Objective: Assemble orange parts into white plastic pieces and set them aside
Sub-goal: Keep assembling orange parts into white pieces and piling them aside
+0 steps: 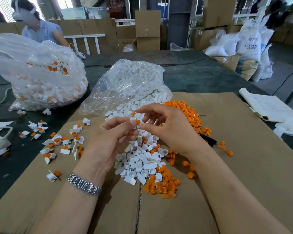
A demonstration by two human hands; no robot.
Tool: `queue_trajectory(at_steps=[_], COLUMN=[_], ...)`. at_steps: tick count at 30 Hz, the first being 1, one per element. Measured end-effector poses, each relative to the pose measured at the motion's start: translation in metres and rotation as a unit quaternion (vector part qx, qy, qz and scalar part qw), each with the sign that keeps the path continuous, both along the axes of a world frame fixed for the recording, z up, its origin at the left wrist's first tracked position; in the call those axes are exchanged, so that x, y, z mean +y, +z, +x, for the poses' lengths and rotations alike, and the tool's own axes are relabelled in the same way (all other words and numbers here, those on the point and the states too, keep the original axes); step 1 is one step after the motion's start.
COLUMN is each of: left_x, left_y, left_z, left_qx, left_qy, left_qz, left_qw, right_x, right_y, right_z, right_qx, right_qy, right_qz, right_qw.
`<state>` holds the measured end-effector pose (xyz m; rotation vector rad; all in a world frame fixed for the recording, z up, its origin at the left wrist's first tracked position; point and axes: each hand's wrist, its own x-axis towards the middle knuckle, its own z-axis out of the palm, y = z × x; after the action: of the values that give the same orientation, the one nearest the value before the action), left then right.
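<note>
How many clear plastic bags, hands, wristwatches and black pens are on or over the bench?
Clear plastic bags of parts: 2, one with white-and-orange assembled pieces, one with white plastic pieces
Hands: 2, left hand, right hand, both pinching a white piece with an orange part
Silver metal wristwatch: 1
Black pen: 1
Total: 6

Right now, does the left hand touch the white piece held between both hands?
Touching. The head view shows the left hand pinching the white piece with an orange part between thumb and fingertips, no gap visible.
</note>
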<state>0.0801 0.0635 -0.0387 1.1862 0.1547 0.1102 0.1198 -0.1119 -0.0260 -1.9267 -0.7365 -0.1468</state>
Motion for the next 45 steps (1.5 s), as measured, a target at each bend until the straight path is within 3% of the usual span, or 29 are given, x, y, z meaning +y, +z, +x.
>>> queue_trajectory(at_steps=[20,26,28,30,32,34,40,45], left_x=[0.002,-0.001,0.001,0.002,0.003,0.003,0.003,0.004], left_y=[-0.005,-0.005,-0.005,-0.006,-0.006,-0.006,-0.005,-0.004], left_z=[0.001,0.002,0.002,0.002,0.002,0.002,0.002,0.003], left_qx=[-0.026,-0.023,-0.017,-0.017,-0.017,-0.018,-0.021,-0.027], left_qy=[-0.016,0.014,0.021,0.020,0.023,0.029,0.042,0.063], left_qz=[0.000,0.012,0.013,0.015,0.015,0.015,0.011,0.004], left_qw=[1.000,1.000,1.000,1.000,0.999,0.999,0.999,0.998], right_x=[0.003,-0.005,-0.016,-0.026,-0.030,-0.028,-0.026,-0.030], right_y=[-0.004,-0.003,-0.005,-0.010,-0.013,-0.017,-0.017,0.001], right_z=[-0.001,0.005,0.014,0.019,0.020,0.020,0.020,0.016], right_qx=[-0.020,-0.008,-0.025,0.013,0.079,0.089,0.050,0.064], right_qy=[-0.015,-0.049,-0.170,-0.277,-0.295,-0.282,-0.291,-0.254], right_qz=[0.007,-0.058,-0.175,-0.337,-0.425,-0.452,-0.425,-0.255], right_qw=[1.000,0.997,0.969,0.900,0.852,0.842,0.856,0.931])
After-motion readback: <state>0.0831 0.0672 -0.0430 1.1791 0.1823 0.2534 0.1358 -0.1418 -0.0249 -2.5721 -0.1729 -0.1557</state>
